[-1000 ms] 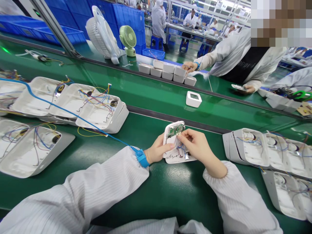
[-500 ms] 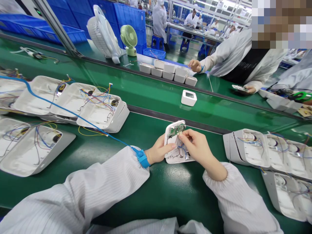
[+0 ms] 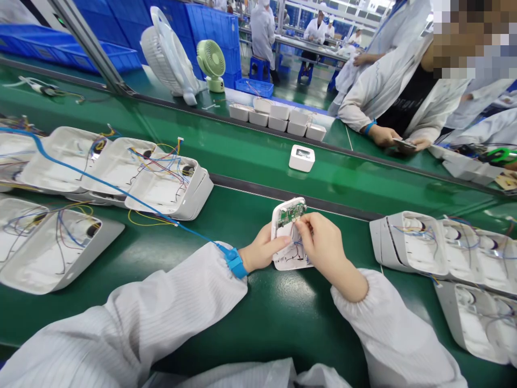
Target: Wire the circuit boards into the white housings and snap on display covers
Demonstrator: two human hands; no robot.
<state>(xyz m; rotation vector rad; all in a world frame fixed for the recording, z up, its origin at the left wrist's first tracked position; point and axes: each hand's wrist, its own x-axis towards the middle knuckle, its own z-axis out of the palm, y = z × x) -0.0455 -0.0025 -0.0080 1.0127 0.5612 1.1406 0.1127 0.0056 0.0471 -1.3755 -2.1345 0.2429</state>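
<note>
My left hand [image 3: 262, 251] grips a white plastic cover [image 3: 275, 222] by its left edge, thumb across the inner face. The cover is tilted up, with a green circuit board [image 3: 287, 213] fixed inside its top. At the board's lower edge, the thumb and forefinger of my right hand [image 3: 323, 240] pinch a small wire connector, mostly covered by the fingertips. Thin wires run down from there into a white housing [image 3: 288, 264] that lies open on the table behind the cover. A blue wrist strap [image 3: 236, 262] with a cord circles my left wrist.
Open white housings with coloured wires stand in rows at left [image 3: 169, 188] and right [image 3: 420, 248]. A closed white device [image 3: 301, 158] sits on the green belt [image 3: 250, 156]. Across it are more housings [image 3: 278, 124], two fans [image 3: 212, 64] and a co-worker's hands [image 3: 388, 136] holding a flat object.
My right hand has shifted slightly left at the board, still pinching. The closed device has moved left along the belt. The co-worker's hands have come together on the flat object.
</note>
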